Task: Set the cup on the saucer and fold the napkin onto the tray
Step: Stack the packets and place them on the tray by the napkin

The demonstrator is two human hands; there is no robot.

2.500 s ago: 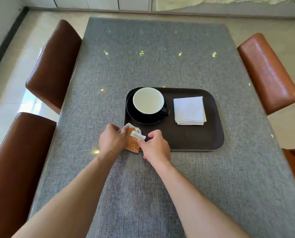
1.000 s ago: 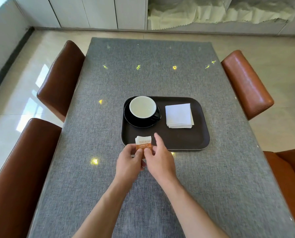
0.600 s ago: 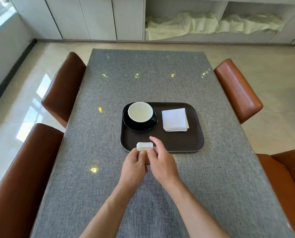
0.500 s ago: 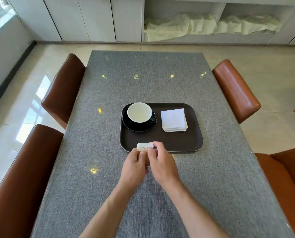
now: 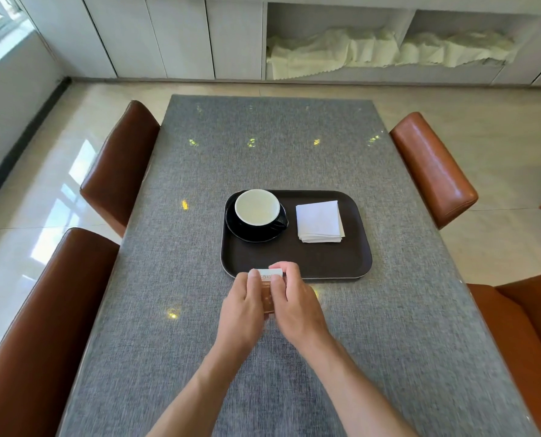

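Observation:
A black cup with a white inside stands on a black saucer at the left of the dark brown tray. A folded white napkin lies on the tray's right half. Just in front of the tray's near edge, my left hand and my right hand together pinch a small orange and white sachet, held upright between the fingertips.
The tray sits on a grey cloth-covered table. Two brown leather chairs stand along the left side and two more along the right. White cabinets with cloth on open shelves line the far wall.
Both hands have lifted the sachet from the table beside the tray and drawn it toward me. The top of the sachet is now bent over. The view has pulled back.

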